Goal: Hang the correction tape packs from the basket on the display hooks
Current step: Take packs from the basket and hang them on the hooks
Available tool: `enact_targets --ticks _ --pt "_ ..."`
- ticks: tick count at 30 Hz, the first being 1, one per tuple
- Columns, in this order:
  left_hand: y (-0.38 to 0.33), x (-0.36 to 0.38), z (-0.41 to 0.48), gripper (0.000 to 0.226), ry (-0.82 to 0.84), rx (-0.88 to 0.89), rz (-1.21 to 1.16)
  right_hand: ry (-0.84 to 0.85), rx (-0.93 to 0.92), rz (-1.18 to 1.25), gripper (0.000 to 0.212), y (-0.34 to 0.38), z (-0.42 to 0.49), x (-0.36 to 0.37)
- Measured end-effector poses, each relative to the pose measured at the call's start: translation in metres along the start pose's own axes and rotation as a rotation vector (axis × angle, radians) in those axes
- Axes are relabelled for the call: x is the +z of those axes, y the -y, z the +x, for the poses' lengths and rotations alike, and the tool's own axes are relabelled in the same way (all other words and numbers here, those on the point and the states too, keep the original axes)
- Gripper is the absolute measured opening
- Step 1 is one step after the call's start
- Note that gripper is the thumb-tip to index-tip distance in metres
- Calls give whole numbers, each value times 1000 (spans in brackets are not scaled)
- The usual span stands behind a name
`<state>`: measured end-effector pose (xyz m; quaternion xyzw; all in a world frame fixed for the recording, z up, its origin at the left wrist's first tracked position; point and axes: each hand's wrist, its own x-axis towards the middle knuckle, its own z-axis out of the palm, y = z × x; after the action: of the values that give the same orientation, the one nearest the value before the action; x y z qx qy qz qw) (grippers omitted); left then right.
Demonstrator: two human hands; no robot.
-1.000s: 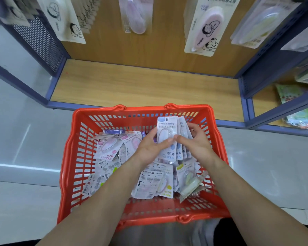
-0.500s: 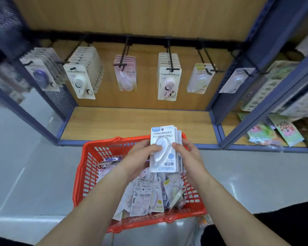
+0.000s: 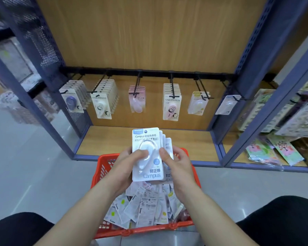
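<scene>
Both hands hold a fanned stack of white-and-blue correction tape packs upright above the red basket. My left hand grips the stack's left side, thumb on the front blister. My right hand grips its right side. More packs lie loose in the basket. Ahead, display hooks on a black rail carry hanging packs; the hook at the far right bears a similar white pack.
The wooden bottom shelf lies just beyond the basket. Blue metal uprights frame the bay. Coloured card packets fill the neighbouring shelf at right. My dark-clad knees flank the basket on the grey floor.
Both hands have lifted the stack out of the basket and raised it toward the shelf. My view has tilted up, so the rail of hooks now sits in the middle.
</scene>
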<state>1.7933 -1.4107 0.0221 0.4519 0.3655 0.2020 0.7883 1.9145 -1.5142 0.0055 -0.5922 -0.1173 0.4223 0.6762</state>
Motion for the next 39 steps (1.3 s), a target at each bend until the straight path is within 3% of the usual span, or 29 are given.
enact_targets --ticks 3,6,11,18,22,32,37,39 --pt "-10 -9 -8 36 -44 -1 -25 -16 -23 -48 56 0 -1 14" --pt "-18 -23 -14 53 -63 -8 -57 0 -54 -93 54 1 0 26" --pt "-29 -45 -19 65 -97 37 -135 62 -45 -125 39 0 11 37" --pt "-26 -63 -16 56 -90 54 -158 26 -39 -175 15 -5 23 29" --pt "-22 -58 -10 69 -108 69 -126 37 -93 -227 19 5 19 19" --pt "-37 0 18 57 -44 167 84 -53 -206 -235 22 44 23 -19" --pt "-75 23 37 80 -7 279 188 -91 -294 -234 27 83 41 -23" --pt "-95 26 45 77 2 323 216 -76 -335 -217 31 98 51 -16"
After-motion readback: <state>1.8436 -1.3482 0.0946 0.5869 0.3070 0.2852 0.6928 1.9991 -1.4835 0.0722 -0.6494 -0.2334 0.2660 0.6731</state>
